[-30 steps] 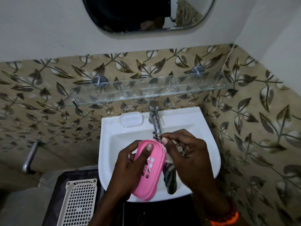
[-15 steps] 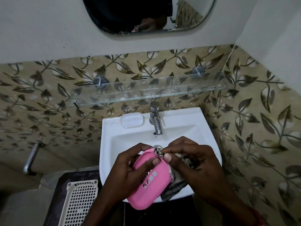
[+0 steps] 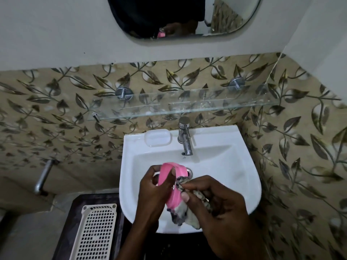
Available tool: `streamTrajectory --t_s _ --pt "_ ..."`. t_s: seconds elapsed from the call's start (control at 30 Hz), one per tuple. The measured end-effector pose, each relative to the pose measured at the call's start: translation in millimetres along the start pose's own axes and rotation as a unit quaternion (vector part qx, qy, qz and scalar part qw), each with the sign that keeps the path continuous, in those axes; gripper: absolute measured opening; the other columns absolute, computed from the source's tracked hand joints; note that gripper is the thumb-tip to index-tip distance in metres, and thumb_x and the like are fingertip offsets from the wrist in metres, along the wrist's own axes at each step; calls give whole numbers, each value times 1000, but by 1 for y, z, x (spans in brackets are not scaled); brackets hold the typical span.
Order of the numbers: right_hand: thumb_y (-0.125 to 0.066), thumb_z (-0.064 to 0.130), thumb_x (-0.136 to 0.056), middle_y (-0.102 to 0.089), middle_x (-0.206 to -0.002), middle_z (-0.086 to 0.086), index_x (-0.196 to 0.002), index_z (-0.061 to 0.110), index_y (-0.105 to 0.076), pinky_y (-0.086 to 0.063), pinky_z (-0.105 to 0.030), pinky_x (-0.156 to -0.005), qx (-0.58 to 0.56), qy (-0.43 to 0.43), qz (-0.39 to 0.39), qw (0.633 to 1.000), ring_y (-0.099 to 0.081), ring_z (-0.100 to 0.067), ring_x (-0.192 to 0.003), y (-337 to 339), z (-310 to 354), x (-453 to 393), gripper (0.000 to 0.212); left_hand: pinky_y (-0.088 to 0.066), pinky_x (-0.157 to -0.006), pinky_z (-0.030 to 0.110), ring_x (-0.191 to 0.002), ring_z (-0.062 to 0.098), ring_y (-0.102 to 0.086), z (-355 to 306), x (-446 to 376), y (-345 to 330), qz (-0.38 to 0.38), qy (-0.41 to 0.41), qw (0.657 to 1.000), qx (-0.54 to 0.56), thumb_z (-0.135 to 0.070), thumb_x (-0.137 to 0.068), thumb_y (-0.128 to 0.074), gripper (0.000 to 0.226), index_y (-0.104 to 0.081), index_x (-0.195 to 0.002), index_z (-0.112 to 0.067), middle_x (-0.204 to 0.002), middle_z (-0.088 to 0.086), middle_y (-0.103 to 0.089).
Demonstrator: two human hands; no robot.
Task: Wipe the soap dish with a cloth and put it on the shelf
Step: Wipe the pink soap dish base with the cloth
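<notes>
I hold the pink soap dish over the front half of the sink, near its drain, my left hand curled round its near edge. My right hand pinches the bunched cloth against the dish's right rim. I judge the wiping unfinished: I should turn the dish steadily, press the cloth along every rim, then lift it to the glass shelf above the tap.
</notes>
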State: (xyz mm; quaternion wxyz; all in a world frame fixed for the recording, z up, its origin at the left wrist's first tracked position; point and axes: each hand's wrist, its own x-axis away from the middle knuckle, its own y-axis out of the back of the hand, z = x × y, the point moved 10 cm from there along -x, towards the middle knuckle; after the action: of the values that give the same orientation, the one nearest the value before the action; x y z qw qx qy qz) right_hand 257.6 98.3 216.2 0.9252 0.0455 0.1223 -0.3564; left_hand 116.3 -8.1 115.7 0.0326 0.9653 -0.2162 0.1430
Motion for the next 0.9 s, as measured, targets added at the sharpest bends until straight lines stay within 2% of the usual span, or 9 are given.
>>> streamTrajectory --t_s 0.03,0.1,0.23,0.33,0.47,0.57,0.67,0.77,0.9 --pt "-76 6 -84 -77 -87 -2 -89 17 -81 -60 -27 -71 47 43 -5 998 -77 -17 -85 -2 7 3 13 -50 -66 35 -57 17 -66 9 2 -9 23 46 998 34 -36 -75 -79 16 -74 -73 -22 -62 2 -71" --pt "-75 7 -86 -73 -91 3 -97 18 -81 -55 -23 -70 136 113 5 984 -74 -13 -87 -7 17 8 17 -49 -60 31 -48 13 -65 21 14 -28 106 146 973 147 -54 -69 -77 33 -78 -63 -21 -55 -1 -68" --pt "-74 -2 -86 -69 -93 1 -101 16 -82 -53 -14 -72 188 159 37 968 -70 1 -82 -22 21 22 25 -52 -45 24 -46 18 -65 13 22 -38 145 229 931 244 -76 -58 -81 70 -80 -80 -10 -64 3 -71" --pt "-68 2 -94 -68 -95 -1 -108 19 -81 -51 -11 -71 217 177 55 958 -68 4 -83 -33 25 30 26 -50 -52 27 -60 16 -62 15 13 -35 102 213 960 150 -67 -65 -76 63 -76 -89 -9 -69 0 -69" --pt "-75 0 -87 -69 -84 -1 -103 11 -82 -50 -13 -67 242 161 24 957 -65 -2 -76 -20 27 6 20 -50 -49 23 -52 15 -60 14 6 -28 62 139 978 140 -32 -84 -74 25 -73 -82 -7 -56 -1 -64" --pt "-77 2 -89 -73 -83 -1 -99 13 -83 -60 -35 -62 195 76 17 978 -71 -12 -78 -6 8 -13 15 -54 -60 24 -65 17 -66 0 -1 -20 48 47 993 97 -37 -67 -76 28 -74 -73 -10 -67 6 -68" --pt "-76 9 -89 -71 -84 4 -98 16 -82 -57 -27 -64 183 93 28 978 -72 -11 -78 -5 13 -4 13 -45 -64 33 -60 21 -55 -1 -9 -11 15 48 995 82 -37 -64 -80 29 -66 -64 -12 -59 3 -54" --pt "-79 6 -83 -70 -83 5 -96 22 -82 -53 -16 -66 222 129 58 965 -69 -1 -72 -22 17 19 20 -37 -46 17 -45 14 -43 6 -13 -1 -39 87 994 61 -37 -72 -80 38 -53 -50 -20 -50 -4 -41" --pt "-82 0 -79 -70 -81 -1 -96 16 -84 -55 -23 -60 254 165 36 952 -68 -9 -67 -26 21 24 23 -32 -35 13 -36 12 -41 2 -18 -3 -64 78 994 43 -38 -72 -80 42 -51 -45 -22 -44 -8 -41"
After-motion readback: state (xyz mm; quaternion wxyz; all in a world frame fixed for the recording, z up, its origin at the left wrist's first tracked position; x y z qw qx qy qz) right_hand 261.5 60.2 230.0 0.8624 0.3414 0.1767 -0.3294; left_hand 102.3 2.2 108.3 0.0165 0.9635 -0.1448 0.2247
